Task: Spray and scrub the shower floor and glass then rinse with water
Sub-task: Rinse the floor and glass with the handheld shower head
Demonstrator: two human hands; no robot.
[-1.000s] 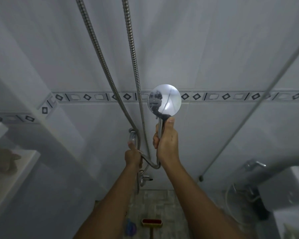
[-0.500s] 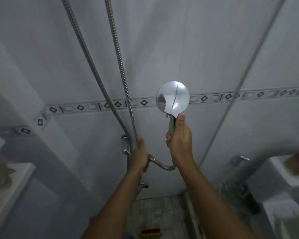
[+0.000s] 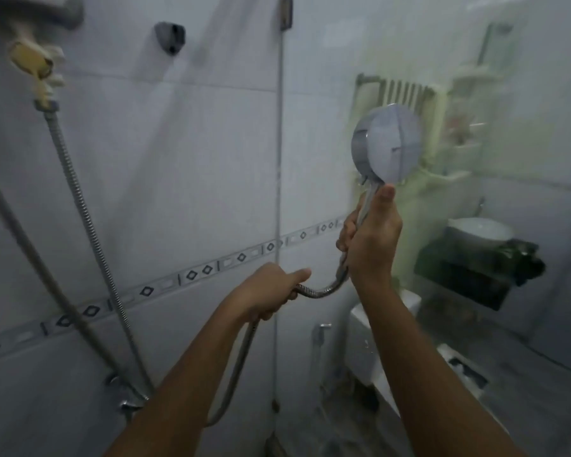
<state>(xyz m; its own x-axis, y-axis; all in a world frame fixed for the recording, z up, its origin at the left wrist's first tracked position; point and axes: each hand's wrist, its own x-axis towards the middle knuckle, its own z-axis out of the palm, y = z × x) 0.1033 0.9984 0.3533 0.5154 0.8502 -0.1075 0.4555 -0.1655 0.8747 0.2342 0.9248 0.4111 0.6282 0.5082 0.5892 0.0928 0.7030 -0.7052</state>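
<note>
Inside the shower stall, head view.

Hard to make out:
- Glass (image 3: pixel 524 94): fills the right side, smeared and hazy. A basin (image 3: pixel 478 229) on a dark tabletop (image 3: pixel 465 275) and a white toilet cistern (image 3: pixel 363 338) show through it only as soft shapes.
- Glass edge strip (image 3: pixel 279 159): runs vertically down the middle. Its lower end is blurred.
- Pale unit (image 3: pixel 47 8), top left corner: cut off by the frame. A yellowish valve (image 3: pixel 33 62) sits beneath it.
- Tap fitting (image 3: pixel 129 402), low on the tiled wall (image 3: pixel 178 143): dim and partly covered by the left forearm.
- Face of the shower head (image 3: pixel 388 143): turned away towards the glass, so only its round back shows. Whether water is running cannot be told.

Hands:
- Right hand (image 3: pixel 370 245): raised, arm extended forward. The fingers are wrapped round the shower head's handle and the thumb lies straight up along it, the tip just below the head. The shower head is held upright, close in front of the glass.
- Left hand (image 3: pixel 267 290): lower and to the left. It is closed round the hose (image 3: pixel 320 291), with the thumb pointing along it towards the right hand. Between the hands the hose sags in a short curve, and below the left hand it drops behind the forearm.

Other:
- Second hose (image 3: pixel 76 192): hangs from the valve down the wall.
- Empty wall bracket (image 3: pixel 169 37).
- Diamond-pattern border (image 3: pixel 192 275).
</note>
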